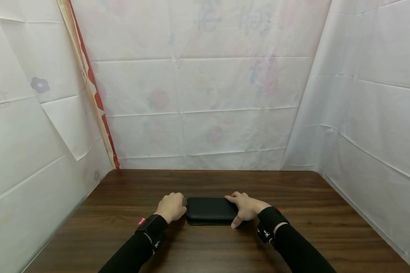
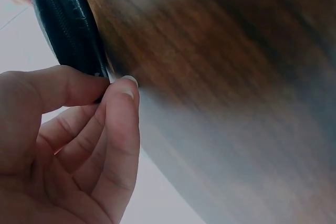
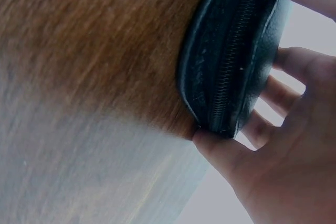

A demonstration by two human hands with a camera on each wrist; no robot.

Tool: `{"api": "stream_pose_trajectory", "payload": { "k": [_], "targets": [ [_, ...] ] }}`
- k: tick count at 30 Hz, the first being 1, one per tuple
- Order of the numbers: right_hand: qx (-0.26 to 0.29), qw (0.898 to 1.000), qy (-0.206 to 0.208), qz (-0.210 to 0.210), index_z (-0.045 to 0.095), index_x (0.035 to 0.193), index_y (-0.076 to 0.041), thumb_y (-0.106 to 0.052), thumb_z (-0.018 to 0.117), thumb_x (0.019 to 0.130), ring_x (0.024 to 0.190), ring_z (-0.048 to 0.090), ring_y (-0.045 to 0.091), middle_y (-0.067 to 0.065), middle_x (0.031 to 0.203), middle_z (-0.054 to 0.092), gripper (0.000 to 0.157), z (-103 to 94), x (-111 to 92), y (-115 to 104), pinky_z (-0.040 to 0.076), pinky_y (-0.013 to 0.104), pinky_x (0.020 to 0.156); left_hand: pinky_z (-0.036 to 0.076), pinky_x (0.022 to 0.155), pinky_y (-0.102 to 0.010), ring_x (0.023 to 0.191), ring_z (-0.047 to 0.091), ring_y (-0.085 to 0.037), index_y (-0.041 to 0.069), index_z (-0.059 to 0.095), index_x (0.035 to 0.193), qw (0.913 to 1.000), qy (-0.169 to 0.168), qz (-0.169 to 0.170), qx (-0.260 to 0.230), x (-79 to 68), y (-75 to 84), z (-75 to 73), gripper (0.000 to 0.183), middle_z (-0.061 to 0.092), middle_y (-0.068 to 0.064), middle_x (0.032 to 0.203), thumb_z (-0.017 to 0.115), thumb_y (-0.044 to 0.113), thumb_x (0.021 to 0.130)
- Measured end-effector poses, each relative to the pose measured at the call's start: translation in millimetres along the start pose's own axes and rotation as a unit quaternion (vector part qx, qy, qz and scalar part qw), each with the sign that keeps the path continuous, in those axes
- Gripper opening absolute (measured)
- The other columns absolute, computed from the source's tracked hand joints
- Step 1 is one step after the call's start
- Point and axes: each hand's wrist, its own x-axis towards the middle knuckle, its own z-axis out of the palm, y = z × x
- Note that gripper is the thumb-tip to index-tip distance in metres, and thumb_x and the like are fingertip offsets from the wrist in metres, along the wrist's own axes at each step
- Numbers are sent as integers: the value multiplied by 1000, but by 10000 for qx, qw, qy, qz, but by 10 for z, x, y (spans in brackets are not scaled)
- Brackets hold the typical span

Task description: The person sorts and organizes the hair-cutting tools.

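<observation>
A black zip wallet (image 1: 206, 209) lies flat on the brown wooden table, its long side towards me. At its left end my left hand (image 1: 171, 207) pinches the corner by the zip between thumb and curled fingers; a zip pull, if one is there, is hidden by the fingertips. My right hand (image 1: 247, 208) grips the right end, thumb at the near corner and fingers spread over the top and far side. Closely seen in the right wrist view, the wallet (image 3: 226, 61) shows dark zip teeth along its edge, which look closed there.
The wooden table (image 1: 212, 182) reaches back to a white sheet wall (image 1: 198, 132) with faint prints. More white sheeting (image 1: 369, 121) hangs at the right, and a sheet (image 1: 27, 144) with a flower print at the left. Black straps wrap both wrists.
</observation>
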Motion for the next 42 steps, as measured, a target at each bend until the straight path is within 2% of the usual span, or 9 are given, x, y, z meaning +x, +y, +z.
{"api": "stream_pose_trajectory", "payload": {
  "k": [28, 35, 42],
  "targets": [
    [-90, 9999, 54, 71, 37, 159, -17, -28, 92, 76, 139, 35, 33, 5, 152, 38, 100, -6, -19, -30, 42, 53, 104, 56, 81, -52, 99, 67, -40, 0, 74, 113, 9997, 14, -219, -108, 99, -31, 21, 24, 71, -17, 110, 71, 10, 92],
    [-57, 9999, 52, 79, 37, 159, -17, -27, 92, 76, 140, 34, 33, 5, 152, 37, 100, -7, -24, -43, 42, 54, 104, 56, 77, -52, 94, 68, -39, 1, 74, 111, 9994, 169, -290, -82, 144, -71, 46, 22, 71, -17, 107, 70, 10, 91],
    [-6, 10000, 17, 80, 37, 159, -18, -26, 92, 76, 140, 34, 33, 5, 152, 38, 100, -23, -20, -48, 42, 53, 105, 56, 76, -52, 92, 68, -39, 2, 74, 109, 9994, 154, -315, -44, 176, -73, 53, 21, 71, -16, 105, 70, 11, 91]
  ]
}}
